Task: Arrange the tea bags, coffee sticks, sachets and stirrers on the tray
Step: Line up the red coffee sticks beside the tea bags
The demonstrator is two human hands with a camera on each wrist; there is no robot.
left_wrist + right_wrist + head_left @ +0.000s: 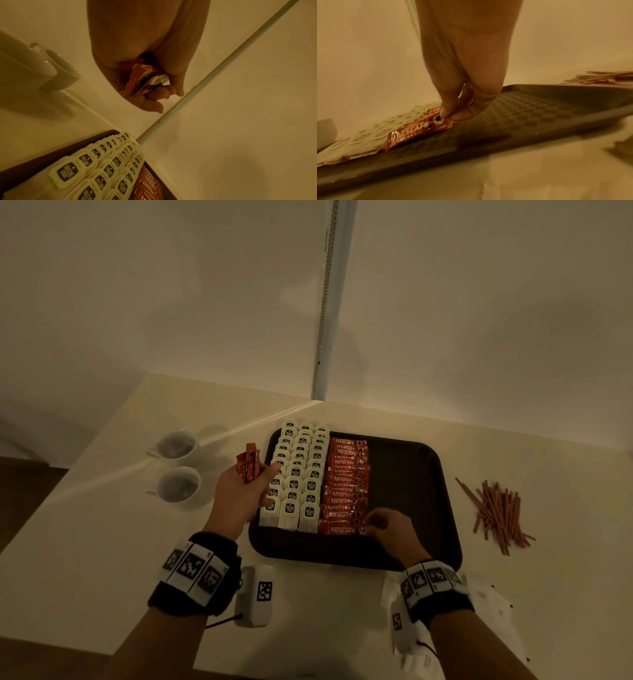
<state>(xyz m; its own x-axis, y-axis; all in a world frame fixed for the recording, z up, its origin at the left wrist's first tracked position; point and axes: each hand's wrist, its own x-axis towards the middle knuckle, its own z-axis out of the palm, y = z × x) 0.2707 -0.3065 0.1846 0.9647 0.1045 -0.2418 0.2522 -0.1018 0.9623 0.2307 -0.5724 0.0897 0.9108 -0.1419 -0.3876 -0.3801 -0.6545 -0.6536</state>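
A dark tray (411, 474) lies on the white table. Three rows of white tea bags (298, 474) fill its left part, and a column of red coffee sticks (346, 484) lies beside them. My left hand (245, 491) hovers at the tray's left edge and grips a small bunch of orange-red coffee sticks (248, 462), also seen end-on in the left wrist view as a bunch of sticks (145, 79). My right hand (387, 525) pinches the right end of the nearest coffee stick (418, 129) at the front of the column, low on the tray (539, 111).
Two white cups (178, 467) stand left of the tray. A loose pile of reddish stirrers (496, 511) lies on the table to the tray's right. The tray's right half is bare. The table meets a wall corner behind the tray.
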